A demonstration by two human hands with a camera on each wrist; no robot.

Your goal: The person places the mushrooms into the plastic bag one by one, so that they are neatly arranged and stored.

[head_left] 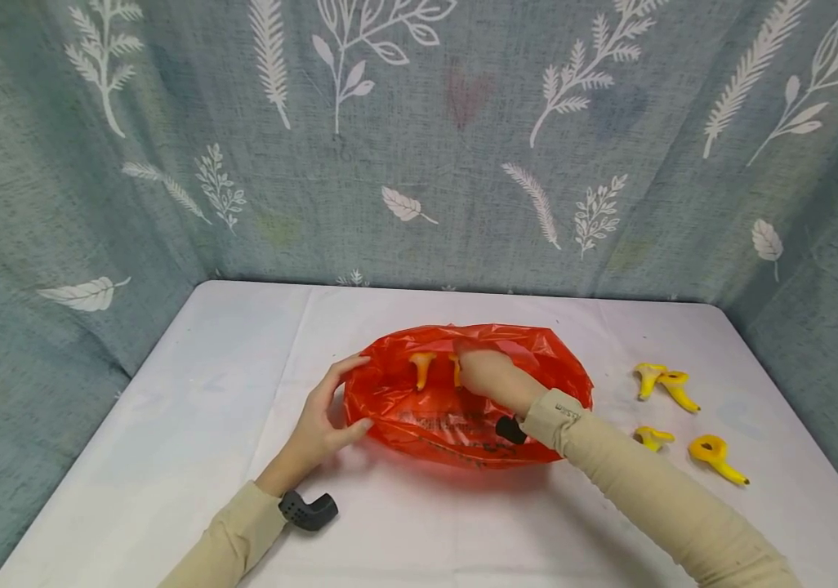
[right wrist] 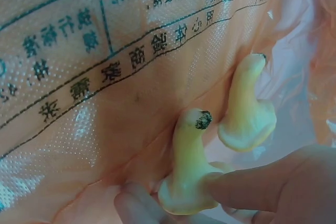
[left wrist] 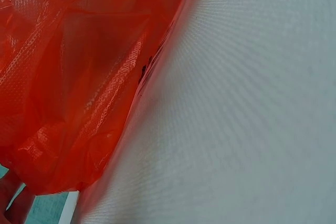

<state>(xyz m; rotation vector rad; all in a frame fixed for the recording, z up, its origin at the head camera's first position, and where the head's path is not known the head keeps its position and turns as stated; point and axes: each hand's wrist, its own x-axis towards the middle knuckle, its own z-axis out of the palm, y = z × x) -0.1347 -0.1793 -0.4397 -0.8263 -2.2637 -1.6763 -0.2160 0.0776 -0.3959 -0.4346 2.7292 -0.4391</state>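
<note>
A red plastic bag (head_left: pixel 463 453) lies with its mouth spread wide in the middle of the table. My left hand (head_left: pixel 327 416) holds its left end, thumb at the near rim and fingers at the far rim. Inside the bag, my right hand (head_left: pixel 488 376) pinches a yellow chanterelle mushroom (right wrist: pixel 186 174) between thumb and fingers, its dark stem end pointing up in the right wrist view. Another chanterelle (right wrist: pixel 249 108) rests just beyond it in the bag, seen left of my hand in the head view. Part of my right fingers is hidden.
To the right of the bag, a pair of chanterelles (head_left: pixel 650 377) touch each other on the white-covered table (head_left: pixel 206 392). Nearer are a chanterelle (head_left: pixel 653 438) beside my right sleeve and another (head_left: pixel 716 457) further right. A leaf-patterned curtain (head_left: pixel 419 163) surrounds the table's back and sides.
</note>
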